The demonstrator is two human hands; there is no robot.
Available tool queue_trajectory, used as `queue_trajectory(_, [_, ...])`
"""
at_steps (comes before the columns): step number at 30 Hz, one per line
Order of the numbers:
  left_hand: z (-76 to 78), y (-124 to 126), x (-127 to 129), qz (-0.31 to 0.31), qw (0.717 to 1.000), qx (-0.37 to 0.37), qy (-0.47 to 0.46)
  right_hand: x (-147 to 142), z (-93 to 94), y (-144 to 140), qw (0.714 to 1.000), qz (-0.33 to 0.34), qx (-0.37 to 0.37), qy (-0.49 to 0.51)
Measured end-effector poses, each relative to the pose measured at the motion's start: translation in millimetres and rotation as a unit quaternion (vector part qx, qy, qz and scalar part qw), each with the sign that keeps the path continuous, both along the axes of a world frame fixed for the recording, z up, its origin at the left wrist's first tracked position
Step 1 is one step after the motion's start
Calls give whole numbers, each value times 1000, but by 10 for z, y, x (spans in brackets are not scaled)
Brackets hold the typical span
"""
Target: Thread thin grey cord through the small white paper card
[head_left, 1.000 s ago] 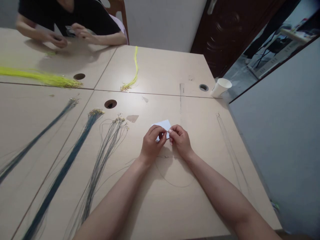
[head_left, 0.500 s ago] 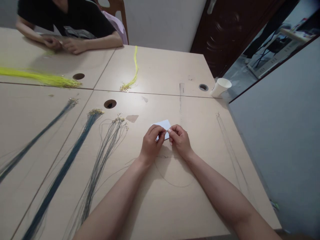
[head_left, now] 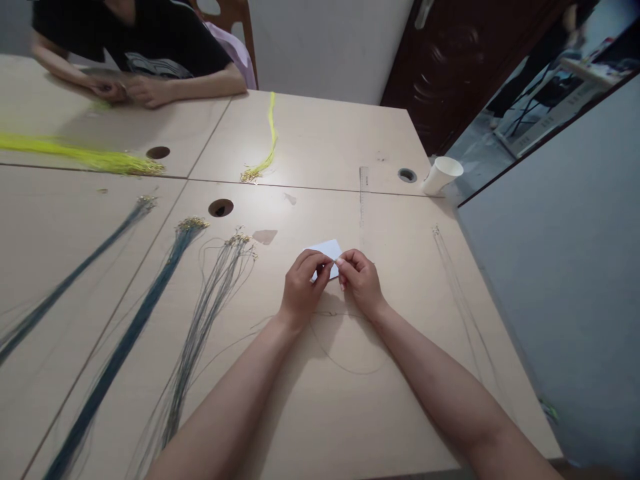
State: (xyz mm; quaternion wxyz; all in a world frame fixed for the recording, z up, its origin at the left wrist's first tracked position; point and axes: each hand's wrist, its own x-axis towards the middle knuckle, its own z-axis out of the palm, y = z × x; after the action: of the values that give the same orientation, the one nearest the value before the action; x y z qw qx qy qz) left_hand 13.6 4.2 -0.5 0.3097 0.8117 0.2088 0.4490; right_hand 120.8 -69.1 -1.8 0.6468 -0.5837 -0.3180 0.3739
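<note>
Two hands meet fingertip to fingertip near the middle of the table [head_left: 320,413]. The left hand [head_left: 301,288] is curled, thumb and forefinger pinched together, and the right hand [head_left: 361,281] is curled the same way just beside it, so that the pinches almost touch. Between them they grip the ends of a thin cord [head_left: 345,363], which droops from the fingers and lies in a loose loop on the table between the forearms. What exactly sits in the pinch is too small to make out. A small white card [head_left: 330,249] lies flat right behind the fingertips, partly hidden by them.

To the left, three bundles of cords lie spread in long lines with small gold ends pointing away: a grey bundle [head_left: 200,333] nearest the hands, a dark blue bundle [head_left: 135,330] next to it, and another dark bundle [head_left: 65,287] farther left. A few thin cords [head_left: 460,300] lie near the right edge. Beyond, a clear ruler [head_left: 363,193] lies flat, a paper cup [head_left: 442,175] lies tipped at the far right corner, and yellow cords [head_left: 267,143] and a thicker yellow bundle [head_left: 80,155] rest on the far tables. Another person [head_left: 145,40] in a black top sits at the far left with both hands together on the table.
</note>
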Motion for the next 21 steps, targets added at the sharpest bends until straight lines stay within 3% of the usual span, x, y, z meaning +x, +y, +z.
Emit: queue_trajectory(21, [6,-4,3,5,1000,4,7,6,-14,2,1000,1,12,10])
